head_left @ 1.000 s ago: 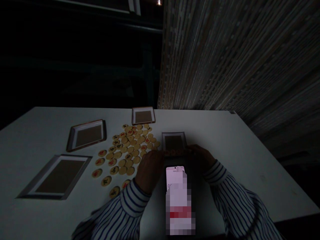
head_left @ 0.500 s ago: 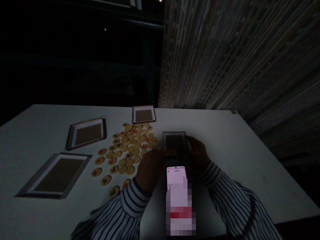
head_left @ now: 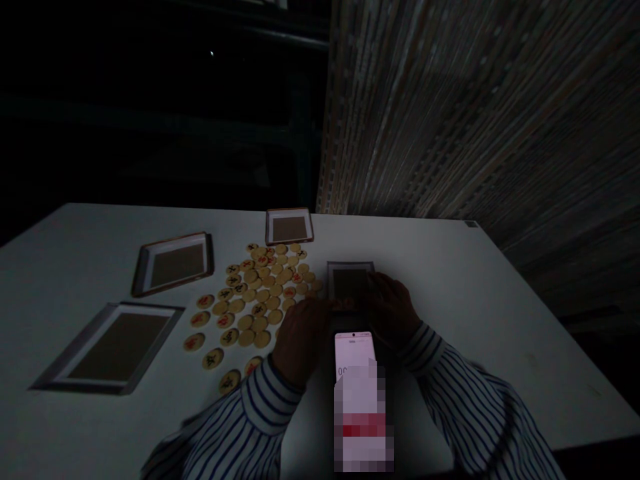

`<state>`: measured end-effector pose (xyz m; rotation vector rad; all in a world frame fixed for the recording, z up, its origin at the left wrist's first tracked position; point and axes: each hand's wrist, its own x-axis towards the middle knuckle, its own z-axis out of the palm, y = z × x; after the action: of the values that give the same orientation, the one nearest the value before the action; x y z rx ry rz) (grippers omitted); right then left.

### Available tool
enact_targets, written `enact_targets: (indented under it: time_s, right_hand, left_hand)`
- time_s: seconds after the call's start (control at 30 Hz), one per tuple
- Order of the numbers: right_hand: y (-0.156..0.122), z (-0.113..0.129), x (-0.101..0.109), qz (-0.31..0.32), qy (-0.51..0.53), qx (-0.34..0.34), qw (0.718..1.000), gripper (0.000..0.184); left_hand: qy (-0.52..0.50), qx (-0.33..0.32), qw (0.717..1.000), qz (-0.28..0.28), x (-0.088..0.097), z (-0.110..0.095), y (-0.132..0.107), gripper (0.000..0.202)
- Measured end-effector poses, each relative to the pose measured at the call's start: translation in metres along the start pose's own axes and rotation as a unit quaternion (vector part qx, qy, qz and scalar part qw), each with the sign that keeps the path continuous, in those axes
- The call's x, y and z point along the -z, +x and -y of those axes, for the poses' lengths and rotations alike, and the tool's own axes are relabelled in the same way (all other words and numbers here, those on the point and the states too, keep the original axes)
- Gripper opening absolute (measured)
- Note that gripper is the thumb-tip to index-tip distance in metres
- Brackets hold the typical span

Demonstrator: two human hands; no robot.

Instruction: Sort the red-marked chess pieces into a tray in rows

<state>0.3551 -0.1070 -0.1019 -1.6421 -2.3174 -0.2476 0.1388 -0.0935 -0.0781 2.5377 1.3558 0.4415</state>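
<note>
A small shallow tray (head_left: 350,280) with a pale rim and dark base sits in front of me. Some round pieces (head_left: 344,303) lie dimly at its near edge. My left hand (head_left: 304,333) is at the tray's near left corner, fingers curled; what they hold, if anything, is lost in shadow. Around the tray's right side my right hand (head_left: 394,308) is closed, with fingers over the rim and fingertips in the dark. Left of the tray spreads a loose heap of round wooden Chinese chess pieces (head_left: 267,293), some face up with red or black characters.
Similar trays lie at the far middle (head_left: 289,229), the left (head_left: 175,263) and the near left (head_left: 117,347) of the white table (head_left: 490,320). A lit phone (head_left: 356,393), partly pixelated, lies between my forearms. Behind the table hangs a striped curtain (head_left: 425,113); the room is dark.
The view has shifted very slightly. Both hands stay at the tray, with the right fingers a little further over it. The chess pieces and other trays lie as before.
</note>
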Motion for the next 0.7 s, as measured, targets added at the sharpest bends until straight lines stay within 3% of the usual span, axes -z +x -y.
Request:
enact_targets:
  time_s: [0.5, 0.7]
  right_hand:
    - [0.002, 0.003, 0.005, 0.014, 0.001, -0.005, 1.000, 0.030]
    - [0.005, 0.011, 0.006, 0.017, 0.004, 0.001, 1.000, 0.034]
  left_hand:
    - [0.001, -0.002, 1.000, -0.010, -0.001, 0.002, 0.000, 0.026]
    - [0.002, 0.003, 1.000, 0.019, 0.001, 0.001, 0.001, 0.027]
